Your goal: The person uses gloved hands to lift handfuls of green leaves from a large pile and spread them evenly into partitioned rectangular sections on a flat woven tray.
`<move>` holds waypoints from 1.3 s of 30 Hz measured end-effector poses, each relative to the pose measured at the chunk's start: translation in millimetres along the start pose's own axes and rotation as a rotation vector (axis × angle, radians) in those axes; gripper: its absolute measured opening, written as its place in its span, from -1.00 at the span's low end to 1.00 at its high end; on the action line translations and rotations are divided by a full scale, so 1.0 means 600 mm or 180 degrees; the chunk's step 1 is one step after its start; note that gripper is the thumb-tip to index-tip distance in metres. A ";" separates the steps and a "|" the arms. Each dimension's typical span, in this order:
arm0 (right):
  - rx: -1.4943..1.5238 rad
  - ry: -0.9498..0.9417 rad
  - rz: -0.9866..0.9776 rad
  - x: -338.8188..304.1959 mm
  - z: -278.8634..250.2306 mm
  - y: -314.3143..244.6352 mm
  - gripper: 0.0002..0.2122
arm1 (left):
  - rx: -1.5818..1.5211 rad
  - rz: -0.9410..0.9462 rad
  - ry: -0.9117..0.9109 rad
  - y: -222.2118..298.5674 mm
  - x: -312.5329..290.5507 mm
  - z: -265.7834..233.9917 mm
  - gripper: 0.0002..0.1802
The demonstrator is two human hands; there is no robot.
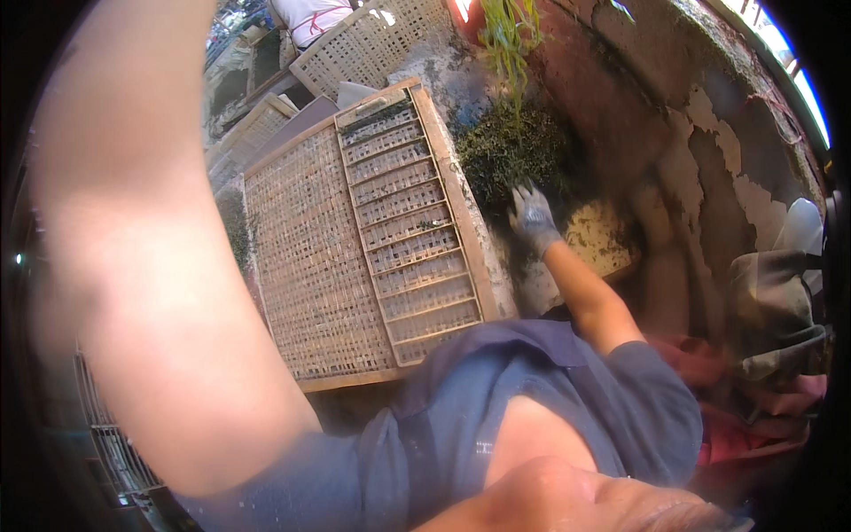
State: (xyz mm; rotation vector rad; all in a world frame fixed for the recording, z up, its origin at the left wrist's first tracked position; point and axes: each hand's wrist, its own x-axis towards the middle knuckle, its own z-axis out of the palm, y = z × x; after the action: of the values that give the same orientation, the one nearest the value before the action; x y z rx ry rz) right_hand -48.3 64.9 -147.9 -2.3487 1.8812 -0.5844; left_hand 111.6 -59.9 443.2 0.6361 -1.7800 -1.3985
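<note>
My right hand (534,220), in a grey glove, reaches to the near edge of a heap of small dark green leaves or sprigs (510,146). Its fingers are spread and stretched toward the heap; nothing shows in them, and I cannot tell whether the tips touch the greenery. My left arm (177,293) fills the left side and runs up past the top edge, so the left hand is out of view. Between the arms lies a large wood-framed woven panel (306,257), with a slatted rack (409,222) along its right side. Dark bits of leaf cling to the rack's slats.
Long green strands (510,40) hang behind the heap. A pale yellowish slab (603,238) lies beside my right wrist. A peeling wall (709,168) bounds the right. Beyond the panel stand a perforated crate (372,44) and another person (310,18). Cloth items (771,310) lie at far right.
</note>
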 end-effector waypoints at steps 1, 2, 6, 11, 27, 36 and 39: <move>-0.0026 -0.0385 0.0085 -0.008 -0.001 -0.006 -0.32 | 0.0023 0.0012 -0.0001 -0.003 0.002 -0.002 -0.74; -0.0070 -0.0769 0.0165 -0.016 -0.015 -0.013 -0.30 | 0.0055 0.0031 0.0017 -0.004 -0.001 -0.006 -0.74; 0.0748 -0.1788 0.0027 0.017 -0.196 -0.003 -0.30 | 0.0167 0.0152 -0.0032 -0.003 -0.009 -0.024 -0.72; 0.2629 -0.0022 0.0521 0.009 -0.587 -0.072 -0.56 | 0.0668 0.0658 -0.0554 -0.052 -0.059 -0.025 -0.69; 0.3590 -0.0590 -0.1009 0.153 -0.271 -0.214 -0.55 | -0.0065 -0.2144 0.0194 -0.412 -0.637 -0.243 -0.59; 0.4148 -0.0159 0.0190 0.574 -0.089 -0.320 -0.58 | 0.2039 -0.1753 0.0991 -0.414 -0.531 -0.661 -0.55; 0.2006 0.0432 0.0488 0.615 0.039 -0.210 -0.57 | 0.4474 -0.1391 0.1417 -0.589 -0.455 -0.601 -0.57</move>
State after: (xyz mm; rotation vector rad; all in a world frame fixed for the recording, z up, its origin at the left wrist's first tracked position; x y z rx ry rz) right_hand 140.6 -260.0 -42.3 -1.7823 1.5854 -1.1402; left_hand 536.4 -152.9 68.5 1.9324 -2.0802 0.0682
